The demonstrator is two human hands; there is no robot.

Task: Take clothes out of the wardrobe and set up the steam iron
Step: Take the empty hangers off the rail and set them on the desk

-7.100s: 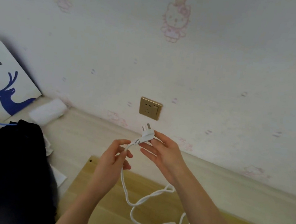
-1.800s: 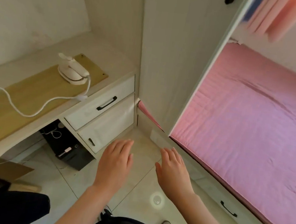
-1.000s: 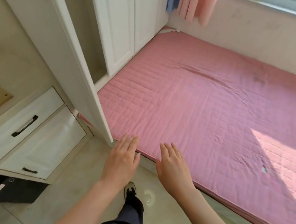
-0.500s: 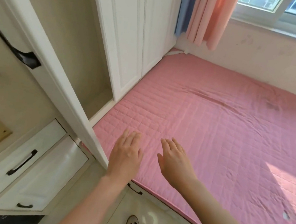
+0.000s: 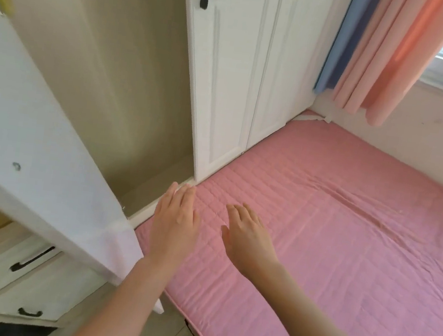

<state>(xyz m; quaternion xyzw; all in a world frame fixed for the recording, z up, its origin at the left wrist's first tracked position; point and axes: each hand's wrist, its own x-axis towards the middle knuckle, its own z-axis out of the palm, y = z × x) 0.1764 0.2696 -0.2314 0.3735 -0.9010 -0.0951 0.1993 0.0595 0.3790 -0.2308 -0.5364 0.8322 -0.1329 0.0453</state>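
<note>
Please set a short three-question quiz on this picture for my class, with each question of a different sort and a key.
1. True or false: the left hand and the right hand each hold a garment.
2. The wardrobe door nearest the left hand is: A swung open; B shut; C missing.
3. Fill in: the quilted mattress is coloured ____.
Key: 1 false; 2 A; 3 pink.

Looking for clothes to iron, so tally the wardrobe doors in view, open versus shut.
Open door: 1
Shut doors: 2
Total: 3
</note>
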